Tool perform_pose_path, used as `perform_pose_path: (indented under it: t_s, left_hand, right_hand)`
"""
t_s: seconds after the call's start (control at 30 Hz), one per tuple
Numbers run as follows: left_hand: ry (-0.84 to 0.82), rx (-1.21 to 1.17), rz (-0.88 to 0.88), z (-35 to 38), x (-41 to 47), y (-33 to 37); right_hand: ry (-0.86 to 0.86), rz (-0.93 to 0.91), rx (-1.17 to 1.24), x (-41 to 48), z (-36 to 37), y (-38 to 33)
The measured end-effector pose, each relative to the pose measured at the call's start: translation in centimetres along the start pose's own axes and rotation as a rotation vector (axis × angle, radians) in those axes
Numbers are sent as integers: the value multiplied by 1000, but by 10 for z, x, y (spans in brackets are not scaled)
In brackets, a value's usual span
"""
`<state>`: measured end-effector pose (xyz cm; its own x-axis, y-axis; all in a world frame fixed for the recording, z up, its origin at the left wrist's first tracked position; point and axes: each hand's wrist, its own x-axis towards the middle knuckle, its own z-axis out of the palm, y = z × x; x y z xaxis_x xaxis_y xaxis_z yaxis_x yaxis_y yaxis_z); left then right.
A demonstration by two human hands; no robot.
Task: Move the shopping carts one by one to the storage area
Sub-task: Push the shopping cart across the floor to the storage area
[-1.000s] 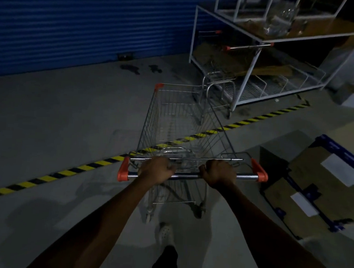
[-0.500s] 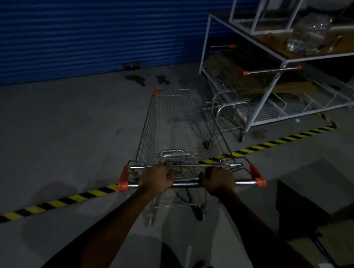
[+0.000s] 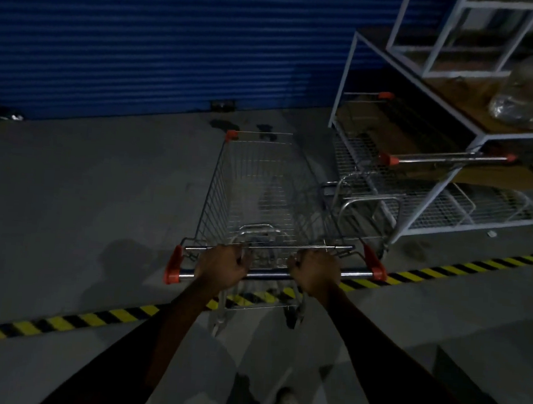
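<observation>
Concrete floor [image 3: 70,194]: two shopping carts [image 3: 259,195].

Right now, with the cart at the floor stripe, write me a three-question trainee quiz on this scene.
1. True or false: both hands hold the silver wire shopping cart by its chrome push bar with orange end caps.
2. What lies across the grey concrete floor under the cart's rear wheels? A) the yellow-and-black hazard stripe B) a red hose C) a wooden plank
3. Fill in: beyond the cart stands the closed blue corrugated roller ____.

Key:
1. True: the left hand and the right hand each have a closed grip on the bar.
2. A
3. shutter
</observation>
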<state>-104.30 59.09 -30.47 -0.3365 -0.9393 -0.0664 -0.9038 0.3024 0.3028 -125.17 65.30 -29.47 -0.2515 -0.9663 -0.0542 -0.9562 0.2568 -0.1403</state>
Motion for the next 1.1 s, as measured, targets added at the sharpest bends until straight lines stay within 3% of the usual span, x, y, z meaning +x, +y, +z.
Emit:
perform_pose_path:
  t_s: [0.13, 0.47, 1.1]
  left_hand:
    - [33, -14, -60, 7, 53, 26]
    - [101, 57, -21, 19, 180, 53]
    - [185, 104, -65, 9, 331, 57]
  right_hand:
    - [-45, -2, 12, 62, -6, 29]
    - [-30, -32, -27, 202, -9, 72]
    - [24, -39, 14, 343, -22, 80]
